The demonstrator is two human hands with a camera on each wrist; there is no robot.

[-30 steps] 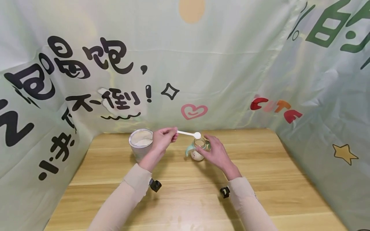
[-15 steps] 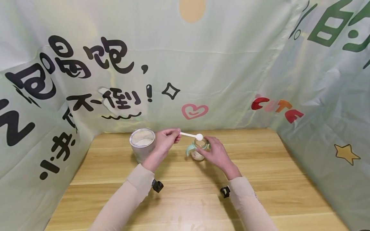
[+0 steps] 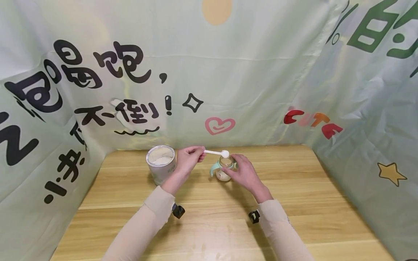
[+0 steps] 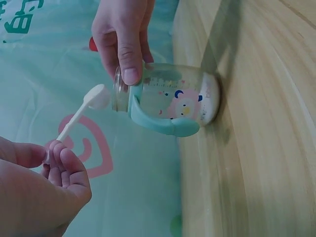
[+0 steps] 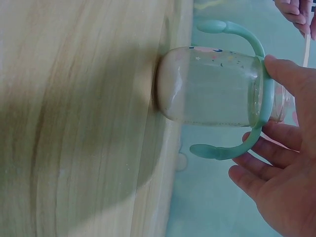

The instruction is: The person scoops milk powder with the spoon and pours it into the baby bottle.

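Note:
In the head view my left hand (image 3: 188,161) pinches the end of a long-handled white measuring scoop (image 3: 213,152). The scoop's bowl, heaped with white powder (image 4: 98,93) in the left wrist view, hangs level just above the mouth of a clear baby bottle (image 3: 223,175). My right hand (image 3: 243,172) grips the bottle's neck, its thumb on the mint-green handle ring (image 4: 135,96) and the other fingers on the far side. The bottle stands upright on the table, with two curved handles (image 5: 219,150), a printed cartoon animal and a pale white content at the bottom.
Left of my left hand stands a tall open can (image 3: 159,170) with white powder inside. The wooden table (image 3: 215,224) ends at a printed fabric wall (image 3: 254,90) close behind the bottle and can. More fabric hangs along both sides.
My left hand has shifted slightly right with the scoop over the past second, uncovering more of the can's side. My right hand and the bottle stay in place.

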